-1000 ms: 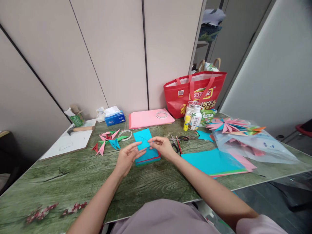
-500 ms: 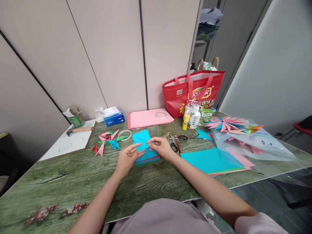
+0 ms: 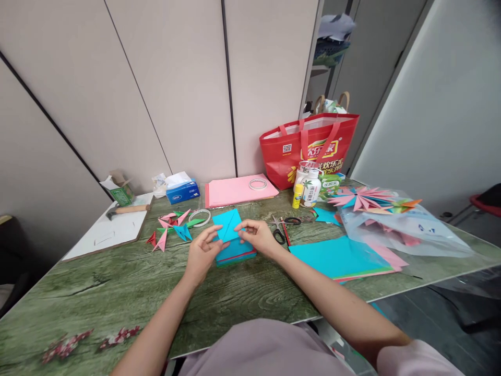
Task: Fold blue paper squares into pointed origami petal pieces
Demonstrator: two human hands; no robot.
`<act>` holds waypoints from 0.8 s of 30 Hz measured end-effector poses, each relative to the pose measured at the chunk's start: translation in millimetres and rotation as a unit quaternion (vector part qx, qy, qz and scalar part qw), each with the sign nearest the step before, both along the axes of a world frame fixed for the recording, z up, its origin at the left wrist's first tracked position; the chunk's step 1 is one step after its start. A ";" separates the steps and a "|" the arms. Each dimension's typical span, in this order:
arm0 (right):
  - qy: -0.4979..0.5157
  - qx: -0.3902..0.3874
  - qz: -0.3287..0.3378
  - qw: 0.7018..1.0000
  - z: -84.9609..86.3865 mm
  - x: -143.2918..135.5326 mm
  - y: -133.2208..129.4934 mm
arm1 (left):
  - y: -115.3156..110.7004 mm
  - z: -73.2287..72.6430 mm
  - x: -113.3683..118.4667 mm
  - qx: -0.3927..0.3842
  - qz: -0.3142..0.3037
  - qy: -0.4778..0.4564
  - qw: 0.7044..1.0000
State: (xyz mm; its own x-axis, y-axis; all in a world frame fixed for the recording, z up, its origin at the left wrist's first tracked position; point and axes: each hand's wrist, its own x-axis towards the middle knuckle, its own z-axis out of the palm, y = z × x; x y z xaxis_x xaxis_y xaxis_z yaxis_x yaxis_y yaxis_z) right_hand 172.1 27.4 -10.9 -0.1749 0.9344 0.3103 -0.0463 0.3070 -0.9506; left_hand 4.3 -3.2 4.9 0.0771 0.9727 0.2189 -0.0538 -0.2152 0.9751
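Red bag (image 3: pixel 276 164): I read 欢乐家 in big characters, partly crossed by a strap (image 3: pixel 332 137), with an ® beside them; two lines of yellow characters sit below, where I make out 欢乐; a QR code (image 3: pixel 287 148) is printed toward the left
Green carton (image 3: pixel 331 183): I read 优酸乳 on its front
White bottle (image 3: pixel 311 189): I see a palm tree and dark characters that I can't make out for certain
Tissue box (image 3: pixel 182 194): white lettering in an oval on blue; too small for me to read
Plastic bag (image 3: pixel 446 243): blue marks, illegible to me
Green box (image 3: pixel 122 195): pale print, too small
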 end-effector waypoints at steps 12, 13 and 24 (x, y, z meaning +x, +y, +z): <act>-0.087 0.045 0.010 0.995 -2.9 -1.0 -2.1 | -0.5 2.9 -2.3 -0.041 0.054 0.014 0.998; -0.073 0.035 0.012 0.997 -3.6 -1.6 -2.1 | 0.1 1.7 -2.6 -0.045 0.061 0.019 0.997; -0.063 0.067 0.003 0.996 -9.7 -1.2 -0.2 | -0.4 1.5 -1.2 -0.029 0.075 0.039 0.996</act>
